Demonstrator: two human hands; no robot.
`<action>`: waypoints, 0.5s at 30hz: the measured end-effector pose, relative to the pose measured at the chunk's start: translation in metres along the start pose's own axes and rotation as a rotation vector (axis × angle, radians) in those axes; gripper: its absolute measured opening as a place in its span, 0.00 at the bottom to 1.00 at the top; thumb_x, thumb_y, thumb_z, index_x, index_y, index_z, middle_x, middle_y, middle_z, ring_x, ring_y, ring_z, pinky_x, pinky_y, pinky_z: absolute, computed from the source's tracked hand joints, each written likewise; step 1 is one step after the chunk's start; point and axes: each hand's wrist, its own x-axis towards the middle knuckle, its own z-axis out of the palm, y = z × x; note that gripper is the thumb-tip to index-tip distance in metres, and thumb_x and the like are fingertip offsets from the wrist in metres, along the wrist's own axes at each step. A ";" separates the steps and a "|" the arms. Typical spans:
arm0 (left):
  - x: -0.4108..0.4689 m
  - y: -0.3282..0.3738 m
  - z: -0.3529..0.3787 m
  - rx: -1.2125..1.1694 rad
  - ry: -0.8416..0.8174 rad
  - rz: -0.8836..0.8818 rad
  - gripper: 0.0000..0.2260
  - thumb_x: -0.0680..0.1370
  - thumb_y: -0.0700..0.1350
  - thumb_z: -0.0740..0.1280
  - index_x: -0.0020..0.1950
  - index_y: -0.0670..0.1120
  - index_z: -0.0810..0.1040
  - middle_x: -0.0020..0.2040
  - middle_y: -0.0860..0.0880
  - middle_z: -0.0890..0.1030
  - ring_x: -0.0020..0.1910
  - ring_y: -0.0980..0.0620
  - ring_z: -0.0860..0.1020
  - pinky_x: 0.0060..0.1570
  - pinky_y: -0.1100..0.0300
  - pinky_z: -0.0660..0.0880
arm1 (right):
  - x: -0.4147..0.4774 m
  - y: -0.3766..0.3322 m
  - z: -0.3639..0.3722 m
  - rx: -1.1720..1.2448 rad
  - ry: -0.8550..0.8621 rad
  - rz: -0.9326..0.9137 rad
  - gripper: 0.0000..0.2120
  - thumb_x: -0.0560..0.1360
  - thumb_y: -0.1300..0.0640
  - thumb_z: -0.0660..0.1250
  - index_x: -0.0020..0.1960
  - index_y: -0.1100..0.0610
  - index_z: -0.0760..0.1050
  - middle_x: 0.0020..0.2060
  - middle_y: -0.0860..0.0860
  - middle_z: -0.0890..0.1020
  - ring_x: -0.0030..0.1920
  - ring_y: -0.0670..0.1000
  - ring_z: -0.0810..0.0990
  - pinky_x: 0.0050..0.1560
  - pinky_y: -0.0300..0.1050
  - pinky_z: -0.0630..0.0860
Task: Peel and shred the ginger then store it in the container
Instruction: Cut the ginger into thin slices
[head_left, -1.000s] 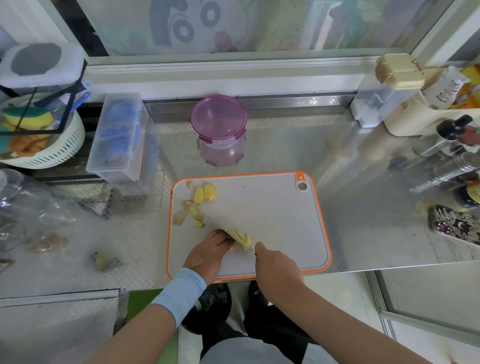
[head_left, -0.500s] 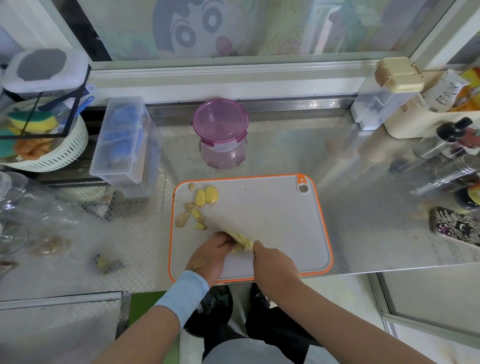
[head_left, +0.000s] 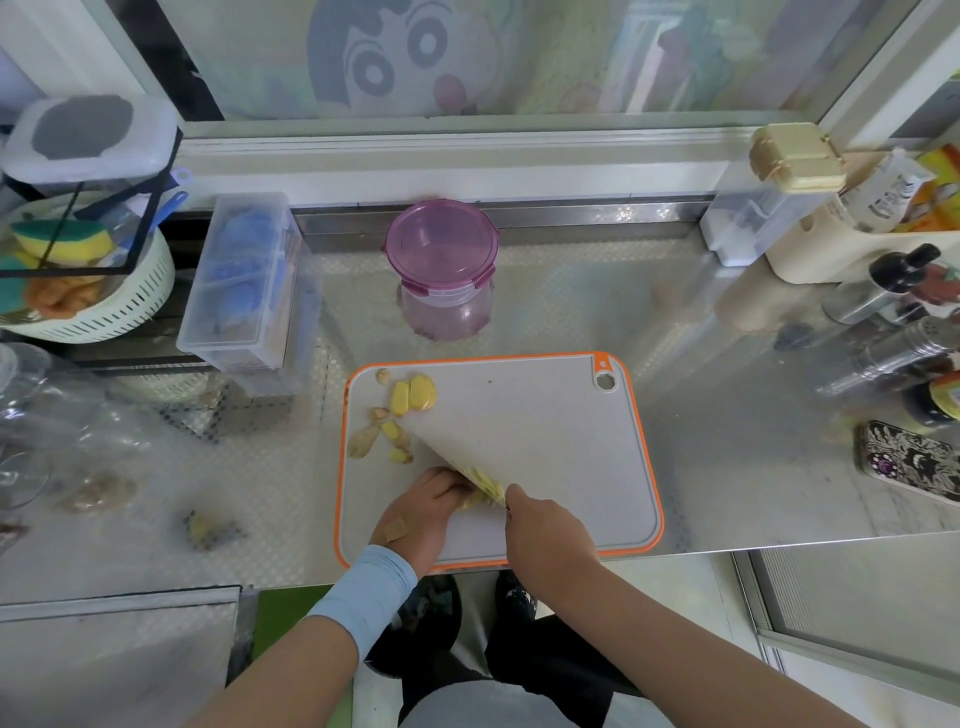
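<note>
Left hand (head_left: 426, 506): fingers curled over the ginger (head_left: 480, 488), near-left on the cutting board (head_left: 571, 467).
Right hand (head_left: 545, 530): gripping the knife (head_left: 462, 447), blade against the ginger.
Ginger pieces (head_left: 410, 397): board's far-left.
Container (head_left: 441, 254): lidded, beyond the board.

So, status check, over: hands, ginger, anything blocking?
Left hand holds ginger on cutting board. Right hand grips knife, blade at the ginger. Container behind board, closed. Loose pieces at board's far left.
</note>
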 end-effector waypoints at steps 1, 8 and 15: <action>0.000 0.000 -0.001 -0.001 0.002 0.006 0.25 0.67 0.26 0.72 0.58 0.48 0.80 0.60 0.55 0.74 0.61 0.54 0.72 0.50 0.53 0.80 | 0.000 0.000 0.000 -0.008 0.003 -0.001 0.11 0.76 0.67 0.56 0.50 0.53 0.58 0.33 0.51 0.69 0.30 0.50 0.67 0.28 0.44 0.64; 0.002 0.001 -0.002 0.053 -0.020 0.012 0.27 0.63 0.26 0.73 0.58 0.48 0.80 0.60 0.53 0.75 0.61 0.53 0.72 0.48 0.56 0.80 | -0.012 0.008 0.004 -0.027 0.009 0.010 0.13 0.76 0.67 0.58 0.50 0.52 0.58 0.33 0.51 0.71 0.30 0.51 0.69 0.26 0.44 0.63; 0.001 0.001 0.000 0.049 0.008 -0.058 0.18 0.71 0.34 0.71 0.58 0.49 0.82 0.59 0.55 0.77 0.61 0.60 0.70 0.56 0.65 0.75 | -0.004 0.005 0.004 -0.039 0.004 -0.013 0.13 0.75 0.68 0.57 0.50 0.53 0.58 0.33 0.50 0.69 0.31 0.51 0.68 0.27 0.43 0.62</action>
